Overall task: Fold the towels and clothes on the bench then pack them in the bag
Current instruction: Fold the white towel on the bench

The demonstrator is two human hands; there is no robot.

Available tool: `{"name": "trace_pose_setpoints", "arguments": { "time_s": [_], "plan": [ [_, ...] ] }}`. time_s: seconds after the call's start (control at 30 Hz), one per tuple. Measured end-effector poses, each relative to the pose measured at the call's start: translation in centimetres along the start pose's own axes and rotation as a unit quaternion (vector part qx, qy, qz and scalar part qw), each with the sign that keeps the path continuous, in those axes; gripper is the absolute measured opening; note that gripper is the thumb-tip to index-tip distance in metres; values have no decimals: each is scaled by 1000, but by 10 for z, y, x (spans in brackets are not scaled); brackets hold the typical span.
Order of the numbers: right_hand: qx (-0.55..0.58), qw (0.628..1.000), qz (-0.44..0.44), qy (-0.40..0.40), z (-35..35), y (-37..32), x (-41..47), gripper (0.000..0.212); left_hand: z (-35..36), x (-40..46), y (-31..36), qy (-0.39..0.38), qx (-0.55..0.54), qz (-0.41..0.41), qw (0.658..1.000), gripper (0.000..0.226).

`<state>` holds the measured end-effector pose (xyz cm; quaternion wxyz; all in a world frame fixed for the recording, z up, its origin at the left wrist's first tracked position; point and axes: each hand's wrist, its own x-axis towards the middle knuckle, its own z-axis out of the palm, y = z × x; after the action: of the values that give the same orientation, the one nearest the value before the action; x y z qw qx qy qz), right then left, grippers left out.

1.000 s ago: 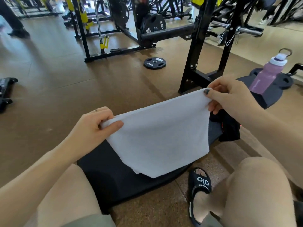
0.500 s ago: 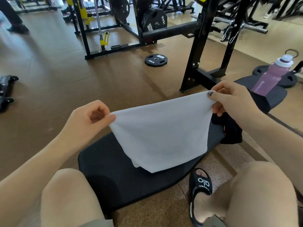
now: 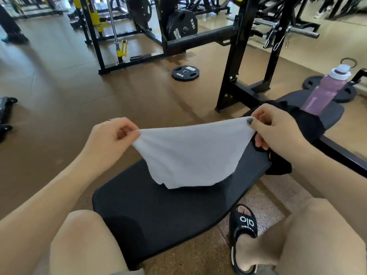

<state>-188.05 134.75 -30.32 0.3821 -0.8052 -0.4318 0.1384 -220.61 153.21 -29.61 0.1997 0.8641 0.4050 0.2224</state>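
Two hands held a white towel [image 3: 190,155] by its upper corners above the black padded tabletop [image 3: 158,211]. The left hand [image 3: 108,140] pinched one corner between thumb and curled fingers; the right hand [image 3: 278,130] pinched the other, its thumbnail painted dark. The towel sagged between them, and its lower edge hung close to the pad; whether it touched could not be told.

Writing could be read in several places. A black slide sandal [image 3: 243,227] on the person's right foot carried "alo" in white. A weight plate [image 3: 185,73] lying flat on the floor read "10KG", and a second plate [image 3: 181,23] mounted on the black rack behind it read "15KG". Pale lettering on the pink water bottle [image 3: 325,89] was too small to make out.

That bottle, with a white lid and a carry ring, stood on the far end of the tabletop. Dark clothes [image 3: 294,124] lay crumpled between it and the right hand, partly hidden by that hand. Black uprights [image 3: 236,52] rose just beyond the tabletop. Brown rubber flooring [image 3: 59,86] spread across a gym crowded with black and yellow frames.
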Motion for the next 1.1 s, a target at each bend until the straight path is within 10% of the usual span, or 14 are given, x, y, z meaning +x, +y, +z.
{"name": "trace_pose_setpoints", "arguments": {
  "time_s": [0.27, 0.7, 1.1],
  "plan": [
    [71, 987, -56, 130, -20, -31, 22, 8, -15, 31, 24, 105, -141, -45, 983, 7],
    [162, 985, -23, -58, 31, -85, -8, 10, 11, 20, 97, -64, -192, -32, 979, 31],
    [458, 869, 59, -179, 50, -116, -34, 12, 18, 14, 101, -21, -25, 121, 992, 28]
  ]
}}
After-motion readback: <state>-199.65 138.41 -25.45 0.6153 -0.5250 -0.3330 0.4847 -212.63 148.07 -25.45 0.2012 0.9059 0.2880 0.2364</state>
